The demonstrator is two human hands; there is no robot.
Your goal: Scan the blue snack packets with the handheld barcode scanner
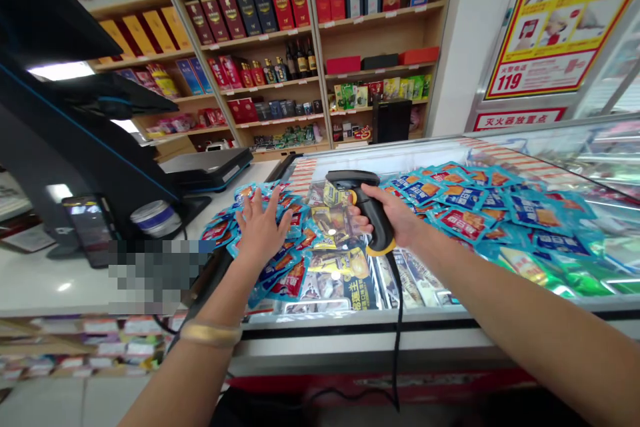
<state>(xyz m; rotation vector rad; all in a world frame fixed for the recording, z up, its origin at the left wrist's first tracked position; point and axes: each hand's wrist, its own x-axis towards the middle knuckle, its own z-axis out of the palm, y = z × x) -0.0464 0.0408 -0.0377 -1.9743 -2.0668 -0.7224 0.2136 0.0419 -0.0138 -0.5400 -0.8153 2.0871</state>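
My right hand (pixel 387 213) is wrapped round the handle of a black and yellow barcode scanner (pixel 373 217), whose head points to the left above the glass freezer top. A black cable hangs from the handle down over the front edge. My left hand (pixel 264 227), fingers spread, rests over the left pile of small blue and red snack packets (pixel 290 280). Whether it presses on a packet cannot be made out. On the right, beyond my right forearm, lies a larger pile of similar snack packets (pixel 465 200).
The freezer's glass lid (pixel 440 153) shows packaged goods beneath. To the left stand a checkout terminal (pixel 75 127), a phone (pixel 90 230), a round white container (pixel 156 218) and a flat black scale (pixel 207 167). Shelves (pixel 260 40) with boxes and bottles line the back wall.
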